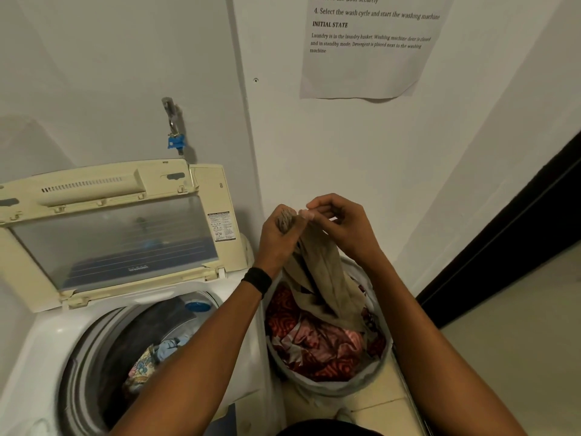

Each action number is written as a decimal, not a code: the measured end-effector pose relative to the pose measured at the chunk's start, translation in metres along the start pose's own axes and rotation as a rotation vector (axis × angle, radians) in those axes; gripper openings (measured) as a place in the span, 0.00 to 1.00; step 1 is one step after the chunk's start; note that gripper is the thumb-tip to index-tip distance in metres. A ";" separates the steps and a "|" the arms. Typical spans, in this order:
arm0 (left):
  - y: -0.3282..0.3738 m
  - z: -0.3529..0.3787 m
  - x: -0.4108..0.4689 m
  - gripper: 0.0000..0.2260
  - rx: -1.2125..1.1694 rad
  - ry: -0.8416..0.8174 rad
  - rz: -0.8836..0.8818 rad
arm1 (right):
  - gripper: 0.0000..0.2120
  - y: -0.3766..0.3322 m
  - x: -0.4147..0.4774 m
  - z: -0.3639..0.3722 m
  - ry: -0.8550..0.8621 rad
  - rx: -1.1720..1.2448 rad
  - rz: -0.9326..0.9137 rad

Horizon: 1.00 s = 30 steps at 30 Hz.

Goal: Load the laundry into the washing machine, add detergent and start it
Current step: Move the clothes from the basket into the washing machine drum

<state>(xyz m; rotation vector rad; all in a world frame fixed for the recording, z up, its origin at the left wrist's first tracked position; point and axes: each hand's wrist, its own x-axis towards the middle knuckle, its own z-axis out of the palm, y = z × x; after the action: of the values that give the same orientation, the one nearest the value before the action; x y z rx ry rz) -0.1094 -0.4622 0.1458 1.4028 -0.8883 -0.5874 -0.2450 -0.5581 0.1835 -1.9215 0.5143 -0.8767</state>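
Head view: the beige garment [320,278] was held hanging down into the laundry basket [333,394], its bunched top clamped in the left hand [279,237] and pinched by the right hand [345,228]; the open drum [103,350] lay leftward.

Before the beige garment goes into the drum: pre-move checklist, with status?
1. The washing machine lid is raised: ok.
2. The drum has room above the clothes inside: ok.
3. The left hand grips the beige garment at its bunched top: ok.
4. The right hand pinches the same garment: ok.
5. Garment lifted free of the laundry basket: not ok, its lower end lies on the red fabric there.
6. Where the detergent is: cannot tell.
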 end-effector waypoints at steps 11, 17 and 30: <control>0.007 0.002 -0.003 0.09 0.067 0.019 0.037 | 0.09 -0.001 -0.003 0.003 0.118 0.086 0.066; 0.029 0.011 0.008 0.24 -0.052 0.040 -0.077 | 0.41 0.004 -0.023 0.034 -0.235 0.182 0.231; 0.071 -0.008 0.033 0.16 -0.206 0.218 0.029 | 0.25 0.085 -0.055 0.040 -0.560 -0.249 0.402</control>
<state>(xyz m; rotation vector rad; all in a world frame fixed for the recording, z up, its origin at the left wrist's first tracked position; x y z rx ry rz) -0.0945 -0.4762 0.2223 1.2388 -0.6542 -0.4788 -0.2502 -0.5394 0.0760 -2.0707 0.6511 -0.0053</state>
